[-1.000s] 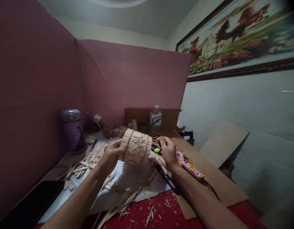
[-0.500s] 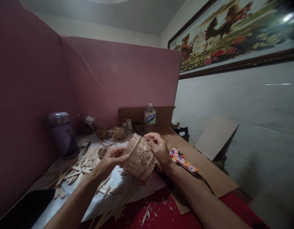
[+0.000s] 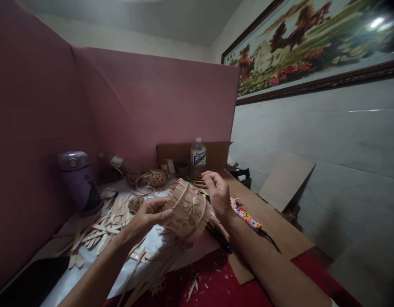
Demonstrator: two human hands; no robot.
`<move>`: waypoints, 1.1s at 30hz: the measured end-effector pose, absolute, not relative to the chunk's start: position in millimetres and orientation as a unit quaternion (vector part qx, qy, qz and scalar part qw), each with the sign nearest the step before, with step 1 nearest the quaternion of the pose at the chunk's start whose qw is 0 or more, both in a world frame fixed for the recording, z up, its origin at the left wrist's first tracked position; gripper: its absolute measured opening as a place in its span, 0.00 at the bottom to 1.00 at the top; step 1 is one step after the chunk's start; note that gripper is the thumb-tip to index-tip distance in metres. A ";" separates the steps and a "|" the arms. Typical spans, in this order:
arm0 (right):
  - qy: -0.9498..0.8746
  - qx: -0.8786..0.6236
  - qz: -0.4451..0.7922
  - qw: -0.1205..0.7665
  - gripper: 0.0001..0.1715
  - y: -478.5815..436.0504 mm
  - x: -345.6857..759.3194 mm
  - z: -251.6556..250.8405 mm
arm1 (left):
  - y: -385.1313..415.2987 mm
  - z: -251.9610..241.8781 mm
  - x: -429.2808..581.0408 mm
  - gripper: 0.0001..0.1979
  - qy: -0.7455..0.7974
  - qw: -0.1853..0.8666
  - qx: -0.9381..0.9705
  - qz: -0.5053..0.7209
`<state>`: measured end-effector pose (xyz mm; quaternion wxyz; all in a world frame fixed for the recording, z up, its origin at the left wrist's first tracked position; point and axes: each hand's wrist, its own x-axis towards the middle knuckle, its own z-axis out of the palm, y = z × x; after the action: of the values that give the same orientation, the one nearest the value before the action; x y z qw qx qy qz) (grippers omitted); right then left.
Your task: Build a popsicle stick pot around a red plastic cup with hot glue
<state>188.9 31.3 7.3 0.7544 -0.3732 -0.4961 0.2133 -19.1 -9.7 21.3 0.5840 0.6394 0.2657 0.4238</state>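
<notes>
My left hand (image 3: 154, 212) grips the left side of a craft-stick pot (image 3: 187, 209), thumb on its outer face and fingers behind. The pot is tilted, with twine bands around it and a pale flower shape of small wooden pieces on its side. Just right of the pot and apart from it, my right hand (image 3: 217, 192) is raised with thumb and fingertips pinched together; anything between them is too small to make out. Beyond my right wrist lies a flower-patterned hot glue gun (image 3: 246, 216) with a black cord.
Loose craft sticks (image 3: 112, 226) are heaped on white paper at left. Twine balls (image 3: 156, 178), a purple flask (image 3: 80, 183) and a plastic bottle (image 3: 198, 157) stand behind. A black-handled tool (image 3: 220, 238) lies under my right forearm, beside cardboard (image 3: 273, 238). Wood scraps litter the red cloth (image 3: 212, 285).
My right hand has come away from the pot's right edge and lifted up and right, fingers pinched. My left hand still holds the pot; the view has shifted slightly.
</notes>
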 end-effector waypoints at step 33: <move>-0.408 -0.150 0.755 0.490 0.46 -0.7 148.1 -15.7 | -9.9 58.7 9.4 0.06 0.327 0.401 0.696 0.498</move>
<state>148.1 -0.7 -15.7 0.4898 -0.1503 -0.4084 0.7554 9.4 -9.9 58.7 0.4010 0.6960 0.3273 0.4976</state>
